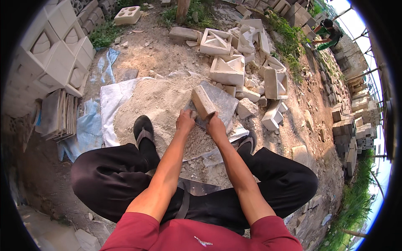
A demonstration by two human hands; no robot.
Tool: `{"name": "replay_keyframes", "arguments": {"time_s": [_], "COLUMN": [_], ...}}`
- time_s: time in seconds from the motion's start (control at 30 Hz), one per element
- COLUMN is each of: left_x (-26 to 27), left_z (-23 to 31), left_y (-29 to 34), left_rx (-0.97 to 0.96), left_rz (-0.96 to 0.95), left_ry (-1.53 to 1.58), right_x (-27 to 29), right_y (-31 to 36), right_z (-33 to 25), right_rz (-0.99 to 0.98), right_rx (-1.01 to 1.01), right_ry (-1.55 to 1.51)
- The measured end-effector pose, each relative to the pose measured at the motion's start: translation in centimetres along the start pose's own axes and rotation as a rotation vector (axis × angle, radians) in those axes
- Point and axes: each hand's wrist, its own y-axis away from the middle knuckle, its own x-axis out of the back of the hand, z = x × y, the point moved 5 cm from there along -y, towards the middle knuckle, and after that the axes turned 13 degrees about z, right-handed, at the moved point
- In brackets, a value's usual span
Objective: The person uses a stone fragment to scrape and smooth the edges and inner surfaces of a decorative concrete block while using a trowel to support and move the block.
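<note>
A tan rectangular block (203,101), long and straight-edged, stands tilted over a flat grey slab (226,104) in front of me. My right hand (216,126) is closed on the block's near end. Beside the block's lower left side, my left hand (185,120) has its fingers curled in. Whatever it pinches, if anything, is hidden or too small to name. Under and left of the slab, a heap of pale sandy powder (146,108) lies spread on a white sheet (109,106). My feet rest on either side of the heap's near part.
Broken and whole pale moulded blocks (228,69) pile up beyond the slab. Large white blocks (54,46) are stacked at the left, above thin boards (63,115) and blue sheeting (88,129). Another person (328,35) bends over at the far right, near grey block stacks.
</note>
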Motion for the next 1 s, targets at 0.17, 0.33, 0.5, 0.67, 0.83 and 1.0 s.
{"name": "replay_keyframes", "arguments": {"time_s": [0.17, 0.33, 0.5, 0.67, 0.83, 1.0], "left_x": [0.9, -0.2, 0.2, -0.3, 0.0, 0.2], "left_z": [-1.5, 0.5, -1.0, 0.0, -0.1, -0.9], "left_y": [-0.5, -0.5, -0.1, -0.2, 0.0, 0.2], "left_rx": [-0.004, -0.02, -0.001, -0.047, 0.006, -0.018], "left_rz": [0.013, -0.002, -0.005, 0.032, 0.014, 0.077], "left_ry": [-0.028, -0.008, -0.055, -0.02, -0.032, -0.039], "right_x": [4.3, 0.8, 3.3, 0.6, -0.1, 2.6], "right_y": [-4.6, -0.7, -5.2, -2.9, -0.6, -2.7], "right_z": [-3.0, 1.5, -2.2, 0.4, -1.6, -4.5], "right_rz": [-0.36, 0.108, -0.431, -0.047, 0.081, 0.086], "right_rx": [-0.085, -0.012, -0.202, -0.146, 0.024, -0.025], "right_ry": [-0.16, -0.118, -0.091, -0.209, -0.111, -0.092]}}
